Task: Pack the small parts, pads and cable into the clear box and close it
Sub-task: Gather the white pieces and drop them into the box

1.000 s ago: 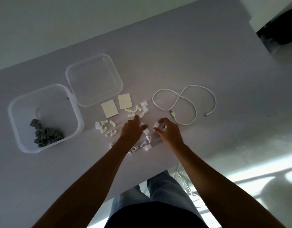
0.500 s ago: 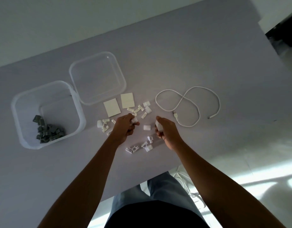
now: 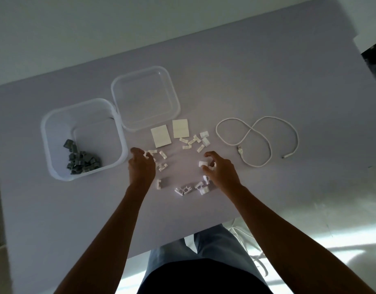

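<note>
The clear box [image 3: 55, 128] stands at the left with several grey parts [image 3: 82, 161] inside. Its clear lid [image 3: 145, 98] lies behind it to the right. Two cream pads [image 3: 160, 135] lie flat near the lid. Small white parts [image 3: 194, 142] are scattered in front of the pads, with more near the table's front [image 3: 184, 189]. The white cable [image 3: 259, 141] lies looped at the right. My left hand [image 3: 139, 167] curls over a cluster of white parts just right of the box. My right hand [image 3: 220, 169] grips white parts between its fingers.
The grey table [image 3: 246, 71] ends close in front of my hands, with my legs and a floor cable below its edge. A dark object sits beyond the table's far right corner. Bare surface lies behind the lid and cable.
My left hand moved left toward the box onto the left cluster of white parts. My right hand stayed near the middle, still holding white parts. The camera shifted slightly.
</note>
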`<state>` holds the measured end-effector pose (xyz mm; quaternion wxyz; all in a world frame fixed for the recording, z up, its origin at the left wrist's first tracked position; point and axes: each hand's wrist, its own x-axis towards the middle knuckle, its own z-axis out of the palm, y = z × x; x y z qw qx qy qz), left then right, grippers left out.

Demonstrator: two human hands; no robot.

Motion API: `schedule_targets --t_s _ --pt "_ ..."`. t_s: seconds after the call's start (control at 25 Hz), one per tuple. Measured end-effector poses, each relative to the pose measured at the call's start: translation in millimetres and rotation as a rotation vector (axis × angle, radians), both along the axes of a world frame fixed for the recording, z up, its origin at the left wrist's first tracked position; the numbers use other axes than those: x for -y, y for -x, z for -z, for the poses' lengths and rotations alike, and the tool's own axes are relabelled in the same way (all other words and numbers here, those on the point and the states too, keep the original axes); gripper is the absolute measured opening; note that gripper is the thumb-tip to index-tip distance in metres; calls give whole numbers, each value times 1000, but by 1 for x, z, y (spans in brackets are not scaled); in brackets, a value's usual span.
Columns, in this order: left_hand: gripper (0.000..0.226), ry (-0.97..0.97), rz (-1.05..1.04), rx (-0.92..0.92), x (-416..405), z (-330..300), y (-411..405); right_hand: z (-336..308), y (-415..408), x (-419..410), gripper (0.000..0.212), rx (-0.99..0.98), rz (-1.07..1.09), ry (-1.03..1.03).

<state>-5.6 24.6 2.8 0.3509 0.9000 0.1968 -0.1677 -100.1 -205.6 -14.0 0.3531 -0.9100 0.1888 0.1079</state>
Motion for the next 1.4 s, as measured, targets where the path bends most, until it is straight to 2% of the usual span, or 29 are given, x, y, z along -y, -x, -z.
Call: schedule_targets --t_s 0.12,0.24,0.4,0.48,0.56,0.68,0.76,0.84,0.96,1.12,1.32,1.4 --pt "37 -102 75 -69 -3 6 3 8 5 -7 29 9 -30 79" --pt "28 -122 165 -67 -7 15 -9 14 7 -13 18 9 27 78" --pt "22 -119 266 16 -17 12 -15 6 0 -22 22 20 206 -41" --pt "19 -51 297 16 -18 2 -11 -7 -10 -32 21 39 285 -184" --pt "18 158 288 -55 -20 -20 -5 -24 -26 -49 17 19 377 -484" --pt "15 755 116 -288 -43 -65 -13 -57 -57 -83 12 -48 484 -1016" --pt "24 1118 -11 -388 -74 -94 -30 -75 -77 -106 5 -117 475 -1318" --pt "28 1257 -121 -363 -112 -108 -48 -90 -98 -133 9 -173 406 -1499" --pt "19 1249 -200 -299 -160 -110 -70 -106 -126 -173 18 -196 184 -1463" --pt "28 1151 -225 -245 -200 -97 -85 -107 -156 -211 21 -179 -107 -1157" --pt "25 1142 -332 -198 -229 -77 -90 -109 -197 -237 21 -295 -228 -1143" --pt "26 1110 -352 -186 -234 -72 -91 -107 -206 -245 28 -323 -288 -1044"
